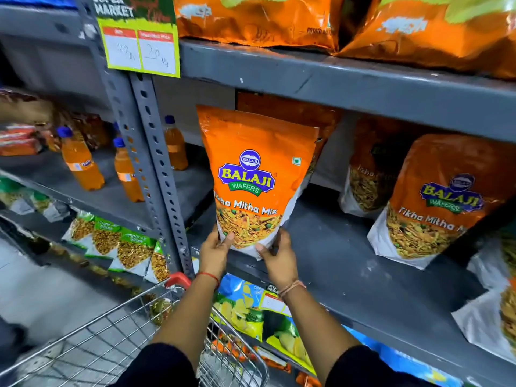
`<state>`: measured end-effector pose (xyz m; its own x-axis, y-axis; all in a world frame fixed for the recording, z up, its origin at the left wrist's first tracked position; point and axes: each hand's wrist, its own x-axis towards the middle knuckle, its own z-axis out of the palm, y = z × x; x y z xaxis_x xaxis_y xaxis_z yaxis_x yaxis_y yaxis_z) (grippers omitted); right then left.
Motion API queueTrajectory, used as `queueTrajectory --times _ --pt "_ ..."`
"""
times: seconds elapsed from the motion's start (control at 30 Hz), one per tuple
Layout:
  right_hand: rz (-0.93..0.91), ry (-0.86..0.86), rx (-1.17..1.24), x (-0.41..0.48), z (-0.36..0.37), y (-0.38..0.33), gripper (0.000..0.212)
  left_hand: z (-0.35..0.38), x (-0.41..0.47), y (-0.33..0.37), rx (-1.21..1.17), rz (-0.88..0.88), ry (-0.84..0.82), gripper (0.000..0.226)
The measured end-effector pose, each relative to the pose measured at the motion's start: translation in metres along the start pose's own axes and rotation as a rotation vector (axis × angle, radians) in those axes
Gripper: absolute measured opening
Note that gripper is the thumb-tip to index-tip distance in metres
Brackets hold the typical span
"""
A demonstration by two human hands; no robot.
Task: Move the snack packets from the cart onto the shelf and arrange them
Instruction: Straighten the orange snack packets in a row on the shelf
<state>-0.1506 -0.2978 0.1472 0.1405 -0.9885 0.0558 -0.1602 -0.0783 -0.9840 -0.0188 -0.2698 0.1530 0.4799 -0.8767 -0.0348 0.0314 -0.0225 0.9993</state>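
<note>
- Head view: the snack packet (251,174) is upright with its long axis vertical. It is directly above both hands and at the front edge of the shelf (349,247).
- The left hand (215,250) grips the lower left corner of the packet, with the thumb on the printed face. The right hand (275,255) grips the lower right corner. The hands are close together and equally near.
- Behind the packet, another orange packet (290,113) stands deep on the shelf. I judge that the coming move is a push straight away from the hands, to stand the packet in front of that one.
- Right of the packet the shelf board is bare and dusty; further right stand two packets of the same kind (438,202).
- Above the packet, the upper shelf edge (335,79) hangs low, so there is little room for the top and it may catch there.
- Left of the packet is a grey post (156,163), and below-left is the wire cart (134,325).
</note>
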Motion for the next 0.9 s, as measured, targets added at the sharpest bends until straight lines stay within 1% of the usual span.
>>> queueTrajectory --times 0.1,0.13,0.17,0.2,0.23,0.27,0.3,0.33,0.4,0.47,0.53,0.57,0.6,0.67,0.73,0.77,0.83,0.9 --pt "0.003 -0.023 0.029 -0.003 -0.001 0.0 0.065 0.001 -0.002 0.003 -0.003 -0.029 0.015 0.038" --pt "0.004 -0.016 0.032 -0.006 -0.002 0.001 0.067 0.001 -0.005 0.003 0.006 -0.036 0.056 0.045" --pt "0.004 0.013 0.031 -0.01 -0.007 0.005 0.068 0.003 -0.012 0.002 0.041 -0.038 0.142 0.052" --pt "-0.001 0.066 0.018 -0.015 -0.013 0.009 0.069 0.005 -0.021 0.0 0.106 -0.004 0.26 0.057" --pt "-0.015 0.14 -0.003 -0.02 -0.022 0.015 0.067 0.009 -0.033 0.0 0.189 0.077 0.363 0.059" --pt "-0.039 0.231 -0.026 -0.024 -0.035 0.019 0.065 0.018 -0.047 0.001 0.281 0.184 0.421 0.061" --pt "-0.064 0.325 -0.04 -0.027 -0.049 0.023 0.061 0.028 -0.059 0.001 0.36 0.28 0.442 0.063" --pt "-0.089 0.423 -0.05 -0.029 -0.067 0.026 0.057 0.043 -0.068 0.0 0.399 0.343 0.429 0.062" --pt "-0.142 0.603 -0.073 -0.028 -0.104 0.026 0.05 0.073 -0.078 0.001 0.401 0.392 0.351 0.057" --pt "-0.179 0.755 -0.085 -0.023 -0.143 0.022 0.047 0.104 -0.078 0.008 0.395 0.449 0.224 0.049" --pt "-0.19 0.864 -0.098 -0.015 -0.181 0.022 0.055 0.137 -0.071 0.014 0.364 0.473 0.086 0.042" --pt "-0.167 0.883 -0.099 -0.01 -0.198 0.024 0.061 0.151 -0.065 0.015 0.329 0.446 0.008 0.042" --pt "-0.126 0.881 -0.085 -0.004 -0.214 0.025 0.066 0.169 -0.059 0.016 0.278 0.386 -0.084 0.045" --pt "-0.069 0.85 -0.009 0.008 -0.239 0.029 0.071 0.202 -0.045 0.016 0.174 0.201 -0.29 0.057" --pt "-0.008 0.773 0.082 0.02 -0.256 0.032 0.082 0.231 -0.029 0.014 0.141 0.026 -0.48 0.07" --pt "0.05 0.715 0.098 0.024 -0.262 0.034 0.089 0.243 -0.022 0.012 0.145 -0.028 -0.549 0.075" --pt "0.133 0.589 0.078 0.032 -0.272 0.037 0.098 0.265 -0.013 0.008 0.178 -0.074 -0.642 0.082" --pt "0.131 0.481 0.107 0.035 -0.28 0.039 0.093 0.278 -0.011 0.005 0.152 -0.092 -0.714 0.082"
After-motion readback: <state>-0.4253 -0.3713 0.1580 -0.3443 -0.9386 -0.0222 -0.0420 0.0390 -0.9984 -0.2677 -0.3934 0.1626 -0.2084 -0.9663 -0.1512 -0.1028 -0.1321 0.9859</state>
